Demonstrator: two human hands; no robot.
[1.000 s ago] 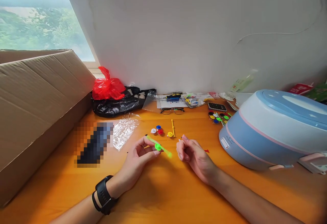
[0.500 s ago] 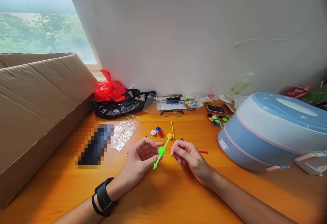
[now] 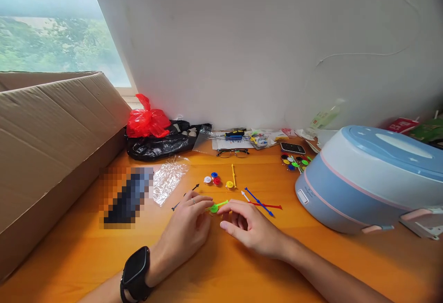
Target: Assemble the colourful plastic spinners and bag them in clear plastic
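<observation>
A green plastic stick with a green disc [image 3: 215, 207] on it lies low over the orange table [image 3: 221, 266], pinched between both hands. My left hand [image 3: 187, 229], with a black watch on the wrist, has its fingers curled on the stick's left side. My right hand [image 3: 247, 227] grips its right end with thumb and fingers. Just beyond lie a black stick [image 3: 185, 197], a blue stick [image 3: 259, 201], a red stick [image 3: 266, 206], a yellow stick [image 3: 234, 175] and small white, blue, red and yellow discs [image 3: 216, 181].
A big cardboard box [image 3: 44, 155] fills the left side. A blue and white lidded tub [image 3: 374, 178] stands at the right. Near the wall are a red bag [image 3: 147, 121], a black bag [image 3: 162, 144], glasses [image 3: 232, 152], a phone [image 3: 292, 147], more coloured discs [image 3: 294, 161] and clear wrap [image 3: 169, 178].
Both hands dropped toward the table and turned palm down. The green stick went from slanted upright to nearly flat. My right hand closed onto it. Blue and red sticks are now uncovered.
</observation>
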